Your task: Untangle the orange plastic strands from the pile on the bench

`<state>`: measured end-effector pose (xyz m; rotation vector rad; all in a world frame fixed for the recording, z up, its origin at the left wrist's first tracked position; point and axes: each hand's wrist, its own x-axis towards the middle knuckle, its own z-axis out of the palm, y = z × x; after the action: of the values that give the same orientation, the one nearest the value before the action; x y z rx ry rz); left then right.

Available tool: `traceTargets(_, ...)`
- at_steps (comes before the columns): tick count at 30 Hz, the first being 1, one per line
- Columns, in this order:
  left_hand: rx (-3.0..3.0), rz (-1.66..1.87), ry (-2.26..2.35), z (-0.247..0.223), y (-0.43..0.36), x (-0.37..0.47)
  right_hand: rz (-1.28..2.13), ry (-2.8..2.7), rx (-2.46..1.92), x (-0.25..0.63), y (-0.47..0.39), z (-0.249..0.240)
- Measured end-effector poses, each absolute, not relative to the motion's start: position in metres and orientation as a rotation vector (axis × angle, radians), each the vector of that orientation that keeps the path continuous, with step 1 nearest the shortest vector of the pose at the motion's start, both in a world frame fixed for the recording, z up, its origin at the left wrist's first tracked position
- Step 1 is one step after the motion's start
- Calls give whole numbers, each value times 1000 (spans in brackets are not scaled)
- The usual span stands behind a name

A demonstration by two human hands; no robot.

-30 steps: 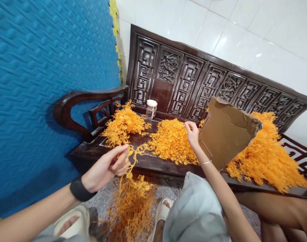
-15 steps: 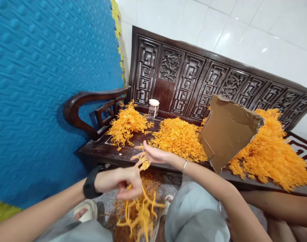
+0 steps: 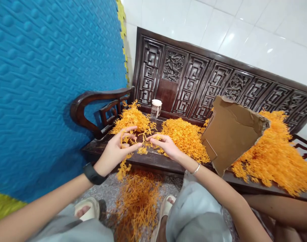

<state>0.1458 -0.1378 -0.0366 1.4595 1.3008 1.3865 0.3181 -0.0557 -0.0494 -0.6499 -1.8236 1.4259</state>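
Above the front of the dark wooden bench point(image 3: 166, 165), both my hands are around orange plastic sprigs with thin branching stems. My left hand point(image 3: 113, 151) has its fingers curled with a sprig among them, and one orange piece point(image 3: 123, 169) dangles below the palm. My right hand point(image 3: 168, 147) pinches the end of a branched orange sprig point(image 3: 142, 150) stretched between the hands. Behind my left hand lies a loose orange pile point(image 3: 134, 118). A denser orange pile point(image 3: 185, 138) is just beyond my right hand. Parts of the held sprigs are hidden by my fingers.
A lidded clear cup point(image 3: 156, 109) stands by the carved backrest point(image 3: 173, 69). Brown cardboard point(image 3: 231, 131) leans between the middle pile and a large orange heap point(image 3: 277, 158). Orange stems point(image 3: 138, 201) cover the floor between my feet. Another person's arm point(image 3: 279, 210) is at the right.
My left hand has risen and turned from above the floor heap to above the bench. The blurred orange stems under it are gone from view. My right hand now pinches a sprig.
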Motion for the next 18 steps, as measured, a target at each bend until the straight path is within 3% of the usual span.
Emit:
traceTargets(5,1283,987,1202,-44,-137,149,1519,-1687,-611,317,-63,-41)
traceTargets(12,1252,956,1217,-55,-136,147,1471,-1750,-665,326,-56,-39)
traceTargets(18,1189,944,1159,-52,-140,146,1682,-1769,-635,335,-50,-44)
